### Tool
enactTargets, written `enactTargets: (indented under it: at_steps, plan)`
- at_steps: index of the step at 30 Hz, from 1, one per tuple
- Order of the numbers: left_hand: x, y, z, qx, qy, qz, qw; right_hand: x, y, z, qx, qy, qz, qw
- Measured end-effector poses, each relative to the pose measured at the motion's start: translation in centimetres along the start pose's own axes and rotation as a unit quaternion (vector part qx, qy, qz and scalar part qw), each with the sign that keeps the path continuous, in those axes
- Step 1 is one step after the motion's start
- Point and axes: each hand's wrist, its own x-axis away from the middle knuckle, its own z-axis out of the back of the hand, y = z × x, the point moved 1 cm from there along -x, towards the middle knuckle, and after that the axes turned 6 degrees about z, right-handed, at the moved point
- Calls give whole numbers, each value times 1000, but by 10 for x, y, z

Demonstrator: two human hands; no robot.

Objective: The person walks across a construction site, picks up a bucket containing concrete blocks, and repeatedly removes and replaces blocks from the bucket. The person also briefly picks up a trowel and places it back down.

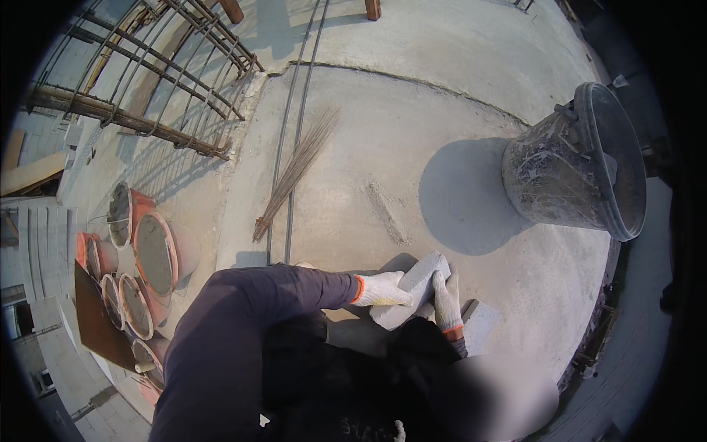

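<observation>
Close in front of my body, a light grey concrete block [421, 278] is held tilted between my two hands. My left hand [386, 289], in a white knit glove with an orange cuff, grips its left side. On the block's right side is my right hand [446, 300], in a matching glove, its fingers against the face and edge. The undersides of both grips are hidden. A second grey block [482, 323] lies on the concrete just right of my right wrist, partly covered by my sleeve.
A large mortar-stained bucket [549, 173] stands at the right. Ahead lie a bundle of thin rusty wires [300, 169] and two long rods [292, 132]. Several red buckets [179, 250] of grey mix and a brown board [99, 317] sit left, below a rebar cage [147, 125].
</observation>
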Motion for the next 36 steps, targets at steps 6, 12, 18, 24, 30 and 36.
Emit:
enactTargets:
  at_steps: [6,12,18,24,30,36]
  plan:
    - [0,38,20,-403,6,100,910,-38,11,-25,-40,-11,-1,999]
    - [12,190,-40,-582,385,-118,707,-38,40,-54,-204,-83,-31,975]
    - [96,257,-46,-637,362,-313,604,-31,55,-66,51,-181,-9,982]
    - [189,206,-29,-655,368,-265,604,-18,23,-67,306,-265,114,907]
    - [283,35,45,-178,467,14,866,-25,-40,-50,364,-281,229,858]
    - [307,-66,-43,117,532,36,838,-78,-63,-71,336,-381,257,822]
